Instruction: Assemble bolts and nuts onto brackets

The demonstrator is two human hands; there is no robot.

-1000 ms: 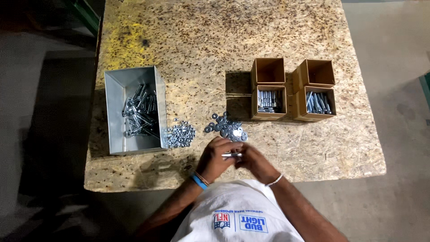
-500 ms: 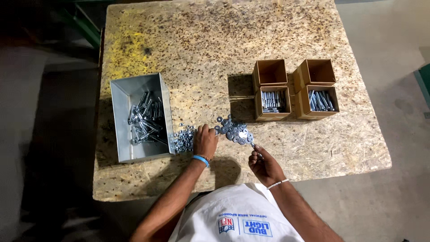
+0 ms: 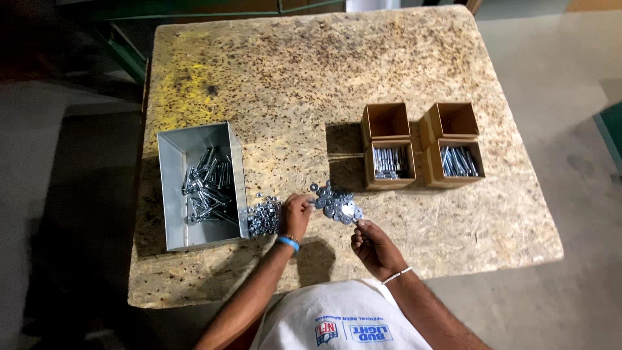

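My left hand point(image 3: 295, 212), with a blue wristband, lies on the chipboard table point(image 3: 291, 84) between a heap of small nuts point(image 3: 262, 218) and a scatter of flat washers point(image 3: 335, 204). Its fingertips touch the left edge of the washers. My right hand point(image 3: 372, 247) hovers just below the washers, fingers pinched on a small silver bolt point(image 3: 358, 224) whose tip points up at the pile. A grey metal tray point(image 3: 170, 194) with several long bolts point(image 3: 207, 188) stands to the left of the nuts.
Four small cardboard boxes stand at the right: the two rear ones point(image 3: 385, 121) point(image 3: 457, 118) look empty, and the two front ones point(image 3: 389, 162) point(image 3: 459, 162) hold bolts. The table's front edge runs just past my hands. Grey floor lies to the right.
My hands, joined on a bolt at the table's front edge a second ago, have separated. The left went to the nuts, then towards the washers. The right keeps the bolt.
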